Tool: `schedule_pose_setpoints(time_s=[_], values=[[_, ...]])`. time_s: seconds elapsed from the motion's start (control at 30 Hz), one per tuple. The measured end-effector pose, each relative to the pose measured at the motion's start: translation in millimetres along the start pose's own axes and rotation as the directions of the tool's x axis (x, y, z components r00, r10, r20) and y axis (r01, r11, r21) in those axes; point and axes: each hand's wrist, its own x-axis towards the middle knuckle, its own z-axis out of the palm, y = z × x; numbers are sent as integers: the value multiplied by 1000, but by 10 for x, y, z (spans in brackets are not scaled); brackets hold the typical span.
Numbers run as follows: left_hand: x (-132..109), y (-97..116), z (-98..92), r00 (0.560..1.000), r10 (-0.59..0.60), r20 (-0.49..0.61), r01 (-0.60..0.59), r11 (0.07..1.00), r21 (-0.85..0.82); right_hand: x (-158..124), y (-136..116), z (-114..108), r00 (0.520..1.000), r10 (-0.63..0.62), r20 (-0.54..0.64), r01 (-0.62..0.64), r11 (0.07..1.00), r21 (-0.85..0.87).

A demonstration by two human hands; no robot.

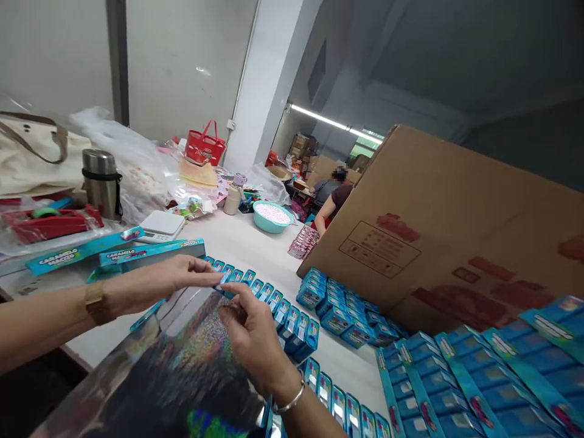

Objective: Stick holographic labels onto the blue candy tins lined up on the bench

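My left hand [185,274] reaches in from the left, its fingers stretched flat towards the right, over the near end of a row of small blue boxes [283,311]. Opposite it, my right hand [253,331] is bent with thumb and index finger apart. Both sets of fingertips meet close to a blue box at the row's end; whether they touch it is hard to make out. Below the hands lies a shiny, rainbow-reflecting sheet or bag [182,371]. More blue boxes [337,401] stand in a row beside my right forearm.
A large cardboard carton [438,207] stands at the right, with stacked blue boxes [337,304] before it. Blue display cartons [159,250], a white scale [162,225], a steel flask [101,182] and a turquoise basin [269,225] occupy the table. Other people [337,198] sit further back.
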Motion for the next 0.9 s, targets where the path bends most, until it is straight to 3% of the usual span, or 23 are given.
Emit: schedule_pose_setpoints(time_s=[0.13, 0.27, 0.37, 0.47, 0.57, 0.73, 0.9], values=[[-108, -72, 66, 988, 11, 153, 4, 995, -100, -141, 18, -52, 973, -228, -41, 203, 923, -326], [-151, -129, 222, 982, -48, 183, 93, 965, -246, -281, 131, 5, 873, -484, -62, 354, 715, -604], [-156, -155, 311, 974, -94, 207, 151, 949, -276, -342, 204, 22, 833, -552, -38, 379, 619, -688], [-132, -178, 367, 961, -127, 244, 200, 931, -305, -374, 212, 3, 835, -550, -9, 372, 577, -727], [-76, -200, 415, 964, -130, 233, 202, 928, -314, -383, 185, -9, 853, -522, -12, 353, 595, -722], [60, -248, 493, 979, -125, 159, 168, 941, -292, -357, 193, 23, 897, -412, -159, 251, 772, -584], [161, -318, 502, 977, -146, 156, 183, 949, -256, -280, 328, 94, 890, -421, -175, 257, 780, -570]])
